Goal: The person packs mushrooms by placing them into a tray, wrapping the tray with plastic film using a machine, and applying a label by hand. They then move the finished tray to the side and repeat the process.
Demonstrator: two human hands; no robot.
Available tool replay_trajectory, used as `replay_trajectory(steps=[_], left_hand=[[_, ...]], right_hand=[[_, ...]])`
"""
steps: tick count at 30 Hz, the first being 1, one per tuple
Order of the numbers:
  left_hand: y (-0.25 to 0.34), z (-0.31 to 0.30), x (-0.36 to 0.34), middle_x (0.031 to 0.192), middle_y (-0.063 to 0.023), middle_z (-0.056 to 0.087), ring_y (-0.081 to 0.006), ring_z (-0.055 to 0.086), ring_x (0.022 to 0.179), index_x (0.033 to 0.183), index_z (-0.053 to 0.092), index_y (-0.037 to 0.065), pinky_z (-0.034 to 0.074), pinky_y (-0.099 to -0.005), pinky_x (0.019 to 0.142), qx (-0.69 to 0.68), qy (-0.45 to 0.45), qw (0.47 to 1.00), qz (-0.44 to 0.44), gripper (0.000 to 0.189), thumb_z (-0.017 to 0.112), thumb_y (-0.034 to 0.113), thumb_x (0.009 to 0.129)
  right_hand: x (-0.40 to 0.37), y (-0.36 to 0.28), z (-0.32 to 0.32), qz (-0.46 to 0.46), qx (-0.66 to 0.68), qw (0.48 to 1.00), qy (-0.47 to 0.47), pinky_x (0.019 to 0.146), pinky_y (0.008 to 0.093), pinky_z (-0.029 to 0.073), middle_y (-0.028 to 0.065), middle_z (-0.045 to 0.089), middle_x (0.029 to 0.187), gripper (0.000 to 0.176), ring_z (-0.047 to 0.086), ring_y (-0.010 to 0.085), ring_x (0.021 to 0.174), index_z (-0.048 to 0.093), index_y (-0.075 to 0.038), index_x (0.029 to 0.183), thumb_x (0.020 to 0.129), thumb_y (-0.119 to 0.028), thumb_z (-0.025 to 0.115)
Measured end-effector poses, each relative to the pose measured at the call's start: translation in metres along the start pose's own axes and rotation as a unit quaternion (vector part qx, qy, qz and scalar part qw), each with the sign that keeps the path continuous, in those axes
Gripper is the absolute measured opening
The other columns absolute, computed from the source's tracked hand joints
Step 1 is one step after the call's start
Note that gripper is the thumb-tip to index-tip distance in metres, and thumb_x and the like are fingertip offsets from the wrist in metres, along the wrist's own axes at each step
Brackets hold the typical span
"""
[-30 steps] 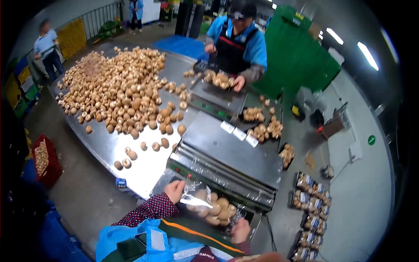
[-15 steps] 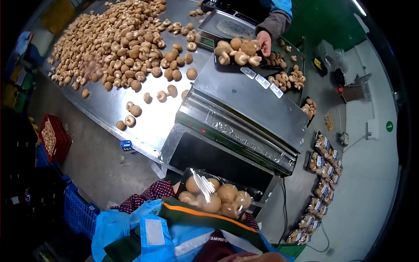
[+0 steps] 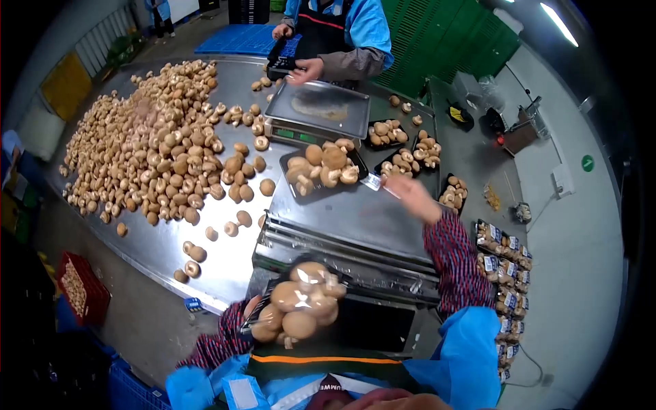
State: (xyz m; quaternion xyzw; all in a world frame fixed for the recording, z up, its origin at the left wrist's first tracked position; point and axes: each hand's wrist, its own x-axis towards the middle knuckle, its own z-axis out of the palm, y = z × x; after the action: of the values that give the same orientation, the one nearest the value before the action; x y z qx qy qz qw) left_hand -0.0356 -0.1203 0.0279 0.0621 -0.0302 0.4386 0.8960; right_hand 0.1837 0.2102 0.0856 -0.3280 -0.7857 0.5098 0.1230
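Observation:
My left hand [image 3: 252, 307] grips the near left end of a black tray of mushrooms under clear film [image 3: 298, 305], held tilted in front of my chest. My right hand [image 3: 413, 197] is stretched over the wrapping machine's metal top [image 3: 314, 213]. Its fingertips are pinched at a white printed label [image 3: 391, 192], partly covered and slightly blurred. Another label [image 3: 371, 181] lies just left of the fingers. Beyond it sits a filled mushroom tray [image 3: 324, 168], close to the scale [image 3: 318, 113].
A large mushroom heap [image 3: 157, 150] covers the table's left side. Across the table, a co-worker [image 3: 342, 34] holds a black tray [image 3: 283, 60]. Filled trays [image 3: 403, 162] stand beyond my right hand; wrapped, labelled packs [image 3: 507, 270] line the right. A red crate [image 3: 83, 290] is on the floor.
My right hand has moved from near my body to the labels. The wrapped tray has tilted and shifted left in my left hand. The co-worker's hand has withdrawn from the filled tray.

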Motion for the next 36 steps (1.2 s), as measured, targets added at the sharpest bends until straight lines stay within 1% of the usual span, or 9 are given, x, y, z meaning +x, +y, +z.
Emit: replay_trajectory(steps=[2, 9, 14, 17, 20, 24, 26, 32, 36], left_hand=[[0.011, 0.003, -0.004, 0.124, -0.0132, 0.038, -0.0169, 0.058, 0.092, 0.135, 0.019, 0.009, 0.054, -0.0260, 0.066, 0.021, 0.030, 0.996, 0.080, 0.067, 0.050, 0.043, 0.086], [0.019, 0.021, -0.020, 0.112, -0.0095, 0.042, -0.0144, 0.057, 0.087, 0.127, 0.027, 0.008, 0.054, -0.0253, 0.065, 0.124, 0.111, 0.925, 0.343, 0.057, 0.052, 0.036, 0.084], [0.022, 0.057, -0.011, 0.103, -0.0068, 0.045, -0.0127, 0.056, 0.084, 0.122, 0.033, 0.008, 0.053, -0.0249, 0.064, 0.211, 0.123, 0.854, 0.459, 0.049, 0.054, 0.030, 0.083], [0.028, 0.081, -0.006, 0.098, -0.0052, 0.047, -0.0116, 0.056, 0.082, 0.118, 0.036, 0.007, 0.053, -0.0246, 0.063, 0.267, 0.126, 0.812, 0.504, 0.045, 0.055, 0.027, 0.083], [0.029, 0.104, -0.007, 0.093, -0.0036, 0.048, -0.0105, 0.056, 0.080, 0.115, 0.040, 0.007, 0.053, -0.0243, 0.063, 0.317, 0.135, 0.771, 0.536, 0.041, 0.057, 0.024, 0.082], [0.028, 0.119, -0.004, 0.086, -0.0015, 0.051, -0.0091, 0.055, 0.077, 0.111, 0.044, 0.007, 0.052, -0.0239, 0.062, 0.332, 0.156, 0.769, 0.523, 0.035, 0.058, 0.019, 0.081], [0.031, 0.100, 0.021, 0.090, -0.0031, 0.050, -0.0124, 0.054, 0.077, 0.111, 0.045, 0.010, 0.052, -0.0254, 0.067, 0.309, 0.049, 0.814, 0.489, 0.032, 0.058, 0.021, 0.083], [-0.007, 0.062, 0.038, 0.113, -0.0169, 0.045, -0.0288, 0.052, 0.097, 0.126, 0.035, 0.006, 0.050, -0.0412, 0.082, 0.086, 0.053, 0.941, 0.323, 0.051, 0.051, 0.035, 0.087], [-0.030, 0.026, 0.036, 0.126, -0.0224, 0.045, -0.0374, 0.050, 0.112, 0.134, 0.030, 0.000, 0.043, -0.0539, 0.092, 0.022, 0.042, 0.947, 0.319, 0.079, 0.047, 0.056, 0.080]], right_hand=[[0.060, 0.107, -0.060, 0.051, -0.299, 0.948, 0.097, 0.081, 0.0277, 0.044, 0.0121, 0.062, 0.102, 0.043, 0.058, 0.0166, 0.091, 0.052, 0.001, 0.114, 0.094, -0.036, 0.041], [0.104, 0.181, -0.082, 0.253, 0.185, 0.947, -0.063, 0.082, 0.0304, 0.043, 0.0039, 0.062, 0.105, 0.050, 0.057, 0.0174, 0.093, 0.057, -0.005, 0.115, 0.087, -0.046, 0.052], [0.083, 0.174, -0.099, 0.215, 0.037, 0.976, -0.012, 0.062, 0.0269, 0.044, 0.0044, 0.064, 0.077, 0.025, 0.057, 0.0133, 0.066, 0.065, -0.005, 0.090, 0.079, -0.027, 0.067], [0.048, 0.102, -0.063, 0.035, -0.203, 0.961, 0.183, 0.062, 0.0301, 0.046, 0.0062, 0.059, 0.066, 0.018, 0.056, 0.0162, 0.060, 0.062, 0.003, 0.082, 0.074, -0.012, 0.066], [-0.007, 0.012, -0.017, -0.353, -0.529, 0.726, 0.262, 0.070, 0.0376, 0.047, 0.0160, 0.056, 0.072, 0.017, 0.055, 0.0341, 0.066, 0.061, 0.002, 0.086, 0.072, -0.007, 0.064], [-0.087, -0.081, -0.043, -0.140, -0.089, 0.902, 0.400, 0.084, 0.0291, 0.044, 0.0087, 0.062, 0.093, 0.016, 0.057, 0.0173, 0.087, 0.058, 0.001, 0.099, 0.085, -0.004, 0.054], [-0.116, -0.121, -0.030, -0.189, 0.127, 0.955, 0.188, 0.083, 0.0291, 0.045, 0.0100, 0.061, 0.100, 0.026, 0.058, 0.0161, 0.090, 0.052, 0.005, 0.111, 0.086, -0.003, 0.051], [-0.112, -0.178, 0.124, -0.137, 0.059, 0.982, -0.114, 0.066, 0.0259, 0.048, 0.0053, 0.063, 0.082, 0.023, 0.060, 0.0116, 0.072, 0.061, 0.001, 0.095, 0.077, -0.011, 0.068], [-0.123, -0.151, 0.154, -0.203, -0.202, 0.953, 0.100, 0.076, 0.0309, 0.043, 0.0082, 0.058, 0.096, 0.046, 0.054, 0.0186, 0.091, 0.055, -0.001, 0.111, 0.070, -0.013, 0.073]])
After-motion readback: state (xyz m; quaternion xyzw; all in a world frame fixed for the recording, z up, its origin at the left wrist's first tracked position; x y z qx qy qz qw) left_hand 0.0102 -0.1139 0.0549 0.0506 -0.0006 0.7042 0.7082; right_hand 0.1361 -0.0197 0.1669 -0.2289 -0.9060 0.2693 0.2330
